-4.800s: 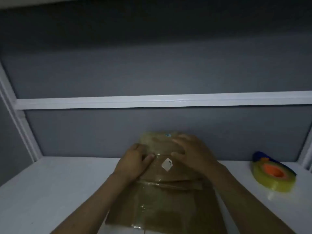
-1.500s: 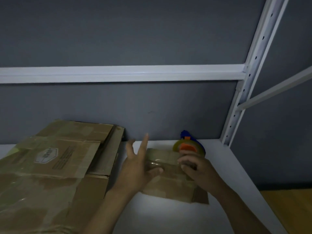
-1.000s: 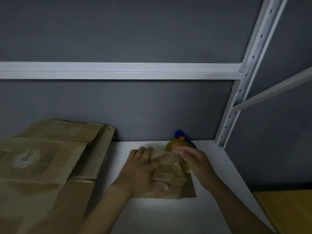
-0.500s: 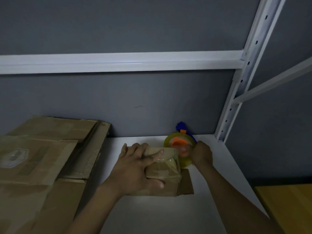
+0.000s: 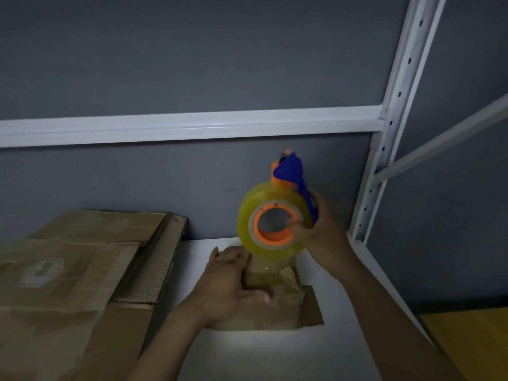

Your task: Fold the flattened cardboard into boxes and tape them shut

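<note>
A small brown cardboard box [image 5: 277, 303] with shiny tape on it sits on the white shelf [image 5: 261, 353]. My left hand [image 5: 231, 284] lies on its top, fingers over the far edge and thumb along the near side. My right hand [image 5: 319, 232] grips a yellowish roll of tape [image 5: 270, 224] with an orange core and a blue and orange cutter, lifted above the box's far end. One flap of the box sticks out flat at the right.
A stack of large flattened cardboard [image 5: 68, 284] fills the shelf's left side. A grey back wall with a white rail [image 5: 192, 127] runs behind. A white perforated upright [image 5: 384, 133] stands at the right. Yellow floor [image 5: 472, 342] shows at the lower right.
My right hand has picked the tape roll up from the shelf and raised it above the box. My left hand stays on the box.
</note>
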